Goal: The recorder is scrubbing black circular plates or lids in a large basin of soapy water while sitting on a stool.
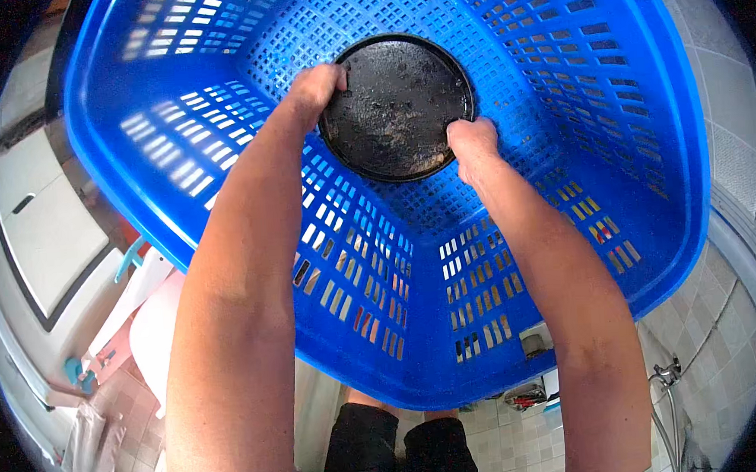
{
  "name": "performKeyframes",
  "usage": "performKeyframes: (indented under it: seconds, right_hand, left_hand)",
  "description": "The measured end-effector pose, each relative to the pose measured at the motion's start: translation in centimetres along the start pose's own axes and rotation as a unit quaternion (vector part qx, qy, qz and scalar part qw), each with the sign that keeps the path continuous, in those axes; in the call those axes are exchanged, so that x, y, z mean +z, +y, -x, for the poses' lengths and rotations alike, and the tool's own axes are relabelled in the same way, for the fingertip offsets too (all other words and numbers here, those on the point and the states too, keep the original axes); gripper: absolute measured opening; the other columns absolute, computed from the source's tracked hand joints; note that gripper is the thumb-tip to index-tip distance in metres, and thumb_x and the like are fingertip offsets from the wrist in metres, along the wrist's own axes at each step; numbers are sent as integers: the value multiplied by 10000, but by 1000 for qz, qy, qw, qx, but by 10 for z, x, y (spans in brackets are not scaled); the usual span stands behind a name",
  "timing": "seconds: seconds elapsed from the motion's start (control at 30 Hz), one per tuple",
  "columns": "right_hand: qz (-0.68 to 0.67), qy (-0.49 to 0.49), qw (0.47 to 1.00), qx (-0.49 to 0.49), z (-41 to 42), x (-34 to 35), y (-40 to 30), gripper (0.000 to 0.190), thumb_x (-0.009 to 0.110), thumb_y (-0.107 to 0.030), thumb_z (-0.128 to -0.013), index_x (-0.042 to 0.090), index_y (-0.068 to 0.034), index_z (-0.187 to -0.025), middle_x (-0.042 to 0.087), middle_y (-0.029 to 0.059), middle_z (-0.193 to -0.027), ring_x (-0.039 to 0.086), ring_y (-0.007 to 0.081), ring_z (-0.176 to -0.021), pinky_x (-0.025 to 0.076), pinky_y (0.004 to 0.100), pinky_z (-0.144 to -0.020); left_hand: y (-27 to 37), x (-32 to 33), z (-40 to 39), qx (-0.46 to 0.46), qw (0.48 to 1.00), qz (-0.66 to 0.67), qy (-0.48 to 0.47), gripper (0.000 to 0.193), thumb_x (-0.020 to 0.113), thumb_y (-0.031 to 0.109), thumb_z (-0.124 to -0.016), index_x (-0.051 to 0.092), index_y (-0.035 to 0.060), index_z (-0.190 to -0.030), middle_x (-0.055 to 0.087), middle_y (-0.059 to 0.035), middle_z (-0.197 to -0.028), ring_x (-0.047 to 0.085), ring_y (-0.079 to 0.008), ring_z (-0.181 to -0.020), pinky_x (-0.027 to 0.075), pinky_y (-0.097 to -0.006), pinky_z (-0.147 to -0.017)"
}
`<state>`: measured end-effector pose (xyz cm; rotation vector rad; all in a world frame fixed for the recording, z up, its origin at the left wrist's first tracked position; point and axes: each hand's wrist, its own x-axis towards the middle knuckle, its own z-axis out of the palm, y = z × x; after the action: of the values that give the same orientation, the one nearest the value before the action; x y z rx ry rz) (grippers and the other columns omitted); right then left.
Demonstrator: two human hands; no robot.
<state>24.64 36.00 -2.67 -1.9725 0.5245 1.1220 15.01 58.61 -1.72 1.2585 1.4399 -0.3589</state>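
Observation:
Both of my arms reach into a large blue perforated plastic basket (438,375). Inside it, near the perforated bottom, is a round black tray or pan (396,105) with a raised rim. Its dark surface looks wet, with brownish patches towards the lower right. My left hand (320,90) grips the rim at the upper left, thumb over the edge. On the opposite side, at the lower right, my right hand (474,140) holds the rim with curled fingers. The fingertips behind the rim are hidden.
A white top-loading appliance (52,223) stands at the left, beside pink and white plastic items. Lower right, a metal tap (668,371) with a hose is on the tiled wall. Behind the basket's lower edge are small items on a tiled floor (500,436).

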Motion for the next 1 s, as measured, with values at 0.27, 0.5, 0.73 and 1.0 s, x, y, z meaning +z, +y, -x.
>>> performKeyframes:
  seconds: [0.27, 0.5, 0.73, 1.0]
  right_hand:
    - [22, 21, 999, 23, -12, -5, 0, 416, 495, -29, -752, 485, 125, -1138, 561, 277, -1123, 579, 360, -1009, 462, 435, -827]
    - [7, 33, 999, -6, 4, -18, -4, 394, 489, -26, -755, 496, 113, -1124, 578, 267, -1085, 590, 364, -986, 461, 422, -836]
    - [27, 38, 999, -7, 38, -36, -16, 387, 479, -4, -734, 501, 107, -1104, 569, 261, -1113, 574, 358, -1019, 450, 418, -853]
    - [-77, -69, 993, -57, 99, -80, -50, 468, 481, 61, -569, 524, 43, -1034, 571, 150, -960, 539, 268, -869, 435, 349, -778]
  left_hand:
    - [6, 5, 7, -25, 998, 48, -18, 271, 582, 123, -612, 617, -32, -832, 618, -161, -852, 580, -271, -752, 460, -377, -698]
    - [23, 10, 35, 46, 999, -20, 19, 243, 595, 187, -638, 615, 12, -805, 603, -135, -830, 544, -251, -753, 431, -384, -714]
    - [29, 4, 52, 72, 997, -16, -38, 304, 569, 147, -619, 551, 24, -897, 543, -118, -858, 506, -243, -793, 418, -358, -750]
    - [98, -28, 176, 245, 969, -40, 3, 389, 602, 116, -601, 528, -38, -950, 534, -118, -814, 504, -219, -743, 423, -317, -669]
